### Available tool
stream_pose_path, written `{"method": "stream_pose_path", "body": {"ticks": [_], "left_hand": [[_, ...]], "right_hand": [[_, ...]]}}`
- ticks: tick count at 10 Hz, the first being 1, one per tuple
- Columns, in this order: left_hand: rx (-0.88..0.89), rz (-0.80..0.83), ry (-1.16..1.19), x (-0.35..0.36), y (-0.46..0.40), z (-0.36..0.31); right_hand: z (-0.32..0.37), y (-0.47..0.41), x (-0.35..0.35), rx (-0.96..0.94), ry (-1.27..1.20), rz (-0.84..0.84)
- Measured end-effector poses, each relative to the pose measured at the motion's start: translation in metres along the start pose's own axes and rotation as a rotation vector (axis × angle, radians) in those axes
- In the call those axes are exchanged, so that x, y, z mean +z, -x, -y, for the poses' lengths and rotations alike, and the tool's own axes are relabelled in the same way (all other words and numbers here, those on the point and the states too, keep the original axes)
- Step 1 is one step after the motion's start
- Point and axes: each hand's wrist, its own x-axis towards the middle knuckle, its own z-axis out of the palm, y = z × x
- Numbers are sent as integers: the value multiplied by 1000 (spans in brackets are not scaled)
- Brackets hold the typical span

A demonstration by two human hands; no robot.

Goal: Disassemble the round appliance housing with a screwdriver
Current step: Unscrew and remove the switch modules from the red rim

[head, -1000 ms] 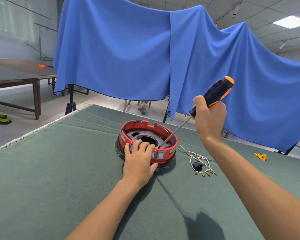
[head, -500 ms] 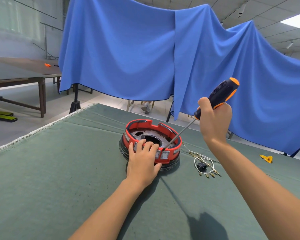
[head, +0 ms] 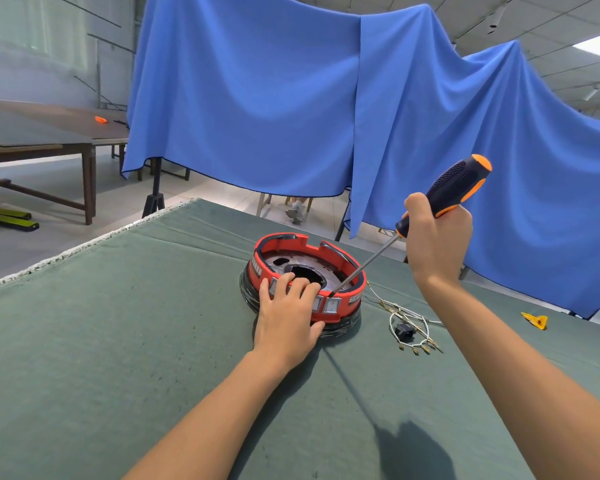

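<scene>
Right hand (head: 436, 237) fingers clenched round the black-and-orange screwdriver (head: 444, 199), shaft slanting down, tip inside the round housing (head: 307, 277) at its near-right inner wall. Left hand (head: 286, 317) lies flat on the near rim, fingers draped over the edge, pressing rather than gripping. The housing's a red ring on a black base, grey metal plate inside, sitting mid-desk (head: 118, 341) on green cloth. Loose wires (head: 411, 327) just beside it, right.
</scene>
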Motion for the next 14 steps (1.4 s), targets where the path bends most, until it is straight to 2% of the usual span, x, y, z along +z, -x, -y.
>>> {"method": "stream_pose_path", "body": {"ticks": [4, 9, 14], "left_hand": [[-8, -7, -17, 1, 0, -3], [-18, 1, 4, 2, 0, -5], [-14, -17, 39, 1, 2, -3]], "right_hand": [[-1, -31, 27, 126, 215, 92], [-37, -57, 50, 157, 400, -10], [-26, -58, 107, -68, 544, 192]]}}
